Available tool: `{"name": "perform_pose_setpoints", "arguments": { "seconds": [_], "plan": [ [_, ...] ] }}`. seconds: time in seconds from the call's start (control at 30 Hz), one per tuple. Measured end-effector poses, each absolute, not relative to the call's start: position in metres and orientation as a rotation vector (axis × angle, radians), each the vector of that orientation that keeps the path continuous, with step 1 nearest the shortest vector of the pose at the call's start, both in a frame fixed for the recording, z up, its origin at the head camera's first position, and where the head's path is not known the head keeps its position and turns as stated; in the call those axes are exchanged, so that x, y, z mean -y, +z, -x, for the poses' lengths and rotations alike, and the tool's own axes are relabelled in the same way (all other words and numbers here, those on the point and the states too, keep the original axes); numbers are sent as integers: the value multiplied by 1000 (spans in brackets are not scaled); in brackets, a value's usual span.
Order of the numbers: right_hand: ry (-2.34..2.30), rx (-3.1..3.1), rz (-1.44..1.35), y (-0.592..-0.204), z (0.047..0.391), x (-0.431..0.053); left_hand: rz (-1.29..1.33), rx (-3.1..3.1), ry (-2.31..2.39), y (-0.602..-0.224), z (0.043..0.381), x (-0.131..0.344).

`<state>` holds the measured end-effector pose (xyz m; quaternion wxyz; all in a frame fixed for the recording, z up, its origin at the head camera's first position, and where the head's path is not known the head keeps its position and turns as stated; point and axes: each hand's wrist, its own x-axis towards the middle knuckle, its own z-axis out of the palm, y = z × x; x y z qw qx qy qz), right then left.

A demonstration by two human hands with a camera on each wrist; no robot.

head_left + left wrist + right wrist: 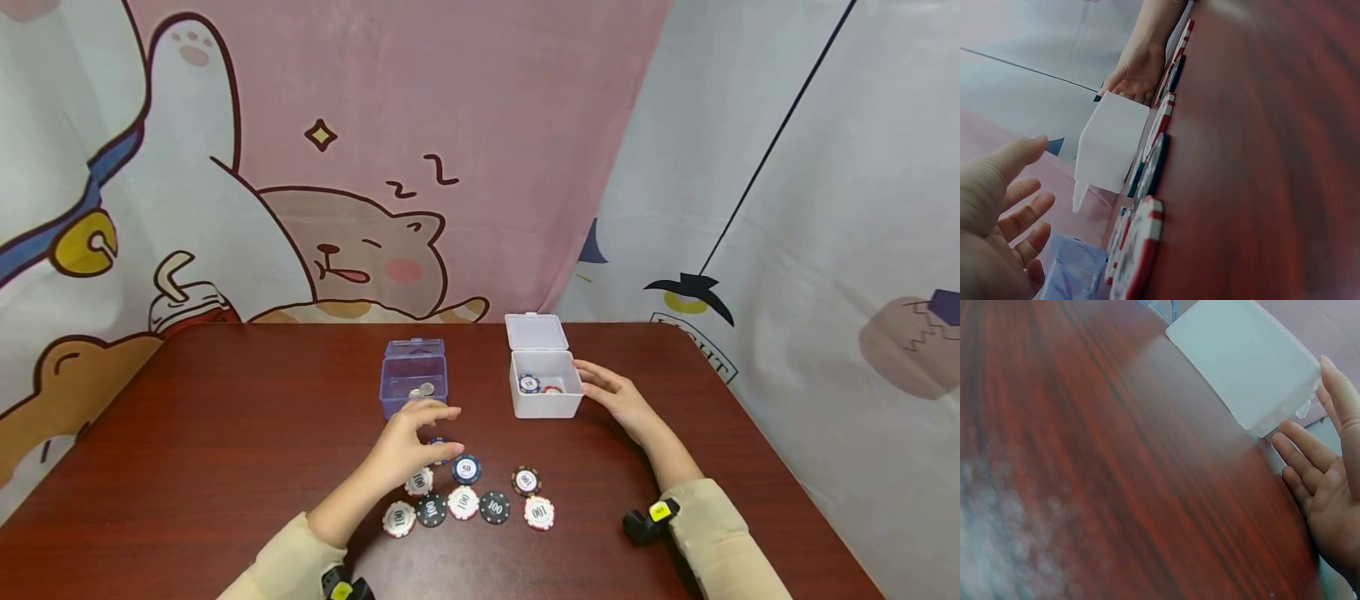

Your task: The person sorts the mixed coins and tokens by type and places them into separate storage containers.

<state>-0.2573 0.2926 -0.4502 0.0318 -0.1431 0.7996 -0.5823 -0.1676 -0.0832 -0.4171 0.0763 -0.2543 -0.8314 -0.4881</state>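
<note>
My left hand [411,442] hovers over the poker chips with thumb and fingers spread apart and nothing between them. Just below its thumb is a blue 50 chip [467,469]; another blue chip [438,451] is partly hidden by the hand. My right hand [617,402] rests its fingertips at the right wall of a white plastic box [546,406], whose lid stands raised. Inside that box lie a blue-and-white 10 chip [529,383] and a red-edged chip [552,389]. In the right wrist view the right hand's fingers [1302,453] are loosely extended beside the box.
A translucent blue box [390,390], lid up, holds silver coins [427,388] behind my left hand. White 100 chips [463,502] and black ones [495,507] lie flat on the brown table [225,450] near the front. A printed cloth [525,150] hangs behind the table.
</note>
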Motion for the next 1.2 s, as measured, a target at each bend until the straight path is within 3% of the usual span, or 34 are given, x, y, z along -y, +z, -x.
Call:
{"name": "perform_pose_setpoints", "arguments": {
  "seconds": [0.53,1.2],
  "plan": [
    [-1790,-2458,437,-448,255,-290,779,2583,-1311,-443,172,102],
    [-1776,-2452,463,-425,241,-282,632,2718,-1165,-448,173,95]
  ]
}}
